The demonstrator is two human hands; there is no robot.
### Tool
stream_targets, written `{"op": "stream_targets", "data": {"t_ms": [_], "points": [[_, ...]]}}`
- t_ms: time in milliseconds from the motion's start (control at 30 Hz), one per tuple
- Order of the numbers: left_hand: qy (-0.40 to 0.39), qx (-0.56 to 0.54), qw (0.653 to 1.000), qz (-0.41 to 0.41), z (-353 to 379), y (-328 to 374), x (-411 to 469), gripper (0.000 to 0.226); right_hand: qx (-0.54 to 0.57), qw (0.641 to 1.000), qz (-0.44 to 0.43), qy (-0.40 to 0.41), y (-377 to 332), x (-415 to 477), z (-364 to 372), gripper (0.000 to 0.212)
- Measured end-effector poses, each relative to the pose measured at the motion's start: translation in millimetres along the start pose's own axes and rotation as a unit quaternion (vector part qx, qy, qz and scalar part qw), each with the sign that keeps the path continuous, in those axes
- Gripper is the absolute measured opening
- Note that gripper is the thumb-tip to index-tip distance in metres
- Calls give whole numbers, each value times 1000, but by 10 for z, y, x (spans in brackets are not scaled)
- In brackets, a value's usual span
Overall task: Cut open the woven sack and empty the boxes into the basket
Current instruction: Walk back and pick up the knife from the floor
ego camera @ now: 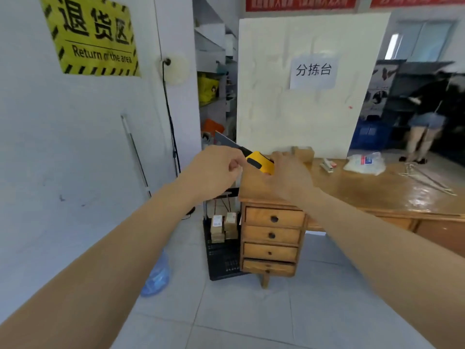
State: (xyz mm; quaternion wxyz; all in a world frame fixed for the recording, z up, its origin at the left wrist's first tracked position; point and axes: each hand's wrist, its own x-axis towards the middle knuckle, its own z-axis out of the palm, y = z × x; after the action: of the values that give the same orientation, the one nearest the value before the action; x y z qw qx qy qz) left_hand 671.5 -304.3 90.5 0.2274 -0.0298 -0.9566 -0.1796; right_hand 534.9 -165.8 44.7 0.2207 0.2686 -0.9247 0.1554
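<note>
Wooden counter (377,192), glossy top, four drawers at its left end. On it: small cardboard box (304,152) near the back, stapler (326,164), clear plastic bag (366,162), wire hanger (427,178). Tiled floor (251,311): black basket (221,260) touching the drawers, blue water jug (157,278) by the wall.

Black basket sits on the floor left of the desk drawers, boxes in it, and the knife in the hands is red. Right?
One thing is off: the utility knife is yellow with a black slider, not red, as the head view shows. It sits between the left hand and right hand. The rest stands: the black basket is on the floor left of the desk drawers, with boxes in it.
</note>
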Motion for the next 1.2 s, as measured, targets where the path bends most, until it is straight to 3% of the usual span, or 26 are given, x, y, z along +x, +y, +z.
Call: {"op": "stream_targets", "data": {"t_ms": [167, 333, 600, 733, 900, 1200], "points": [[-10, 12, 1000, 10, 525, 534, 846, 27, -21, 999, 29, -1, 1121, 434, -125, 30], [-29, 60, 997, 26, 886, 710, 1551, 29, -19, 999, 39, -17, 1812, 875, 18, 34], [-45, 76, 996, 7, 1627, 455, 2597, 28, 6, 997, 48, -67, 2590, 1677, 724, 23], [-49, 56, 997, -19, 2041, 270, 3164, 26, -28, 989, 50, -139, 2969, 2154, 1147, 12], [-70, 84, 993, -38, 2457, 256, 3820, 27, -11, 982, 34, -188, 3536, 2746, 1728, 16], [-81, 97, 974, -190, 3221, 27, 4352, 23, -19, 941, -82, -327, 4208, 3272, 2889, 19]]}}
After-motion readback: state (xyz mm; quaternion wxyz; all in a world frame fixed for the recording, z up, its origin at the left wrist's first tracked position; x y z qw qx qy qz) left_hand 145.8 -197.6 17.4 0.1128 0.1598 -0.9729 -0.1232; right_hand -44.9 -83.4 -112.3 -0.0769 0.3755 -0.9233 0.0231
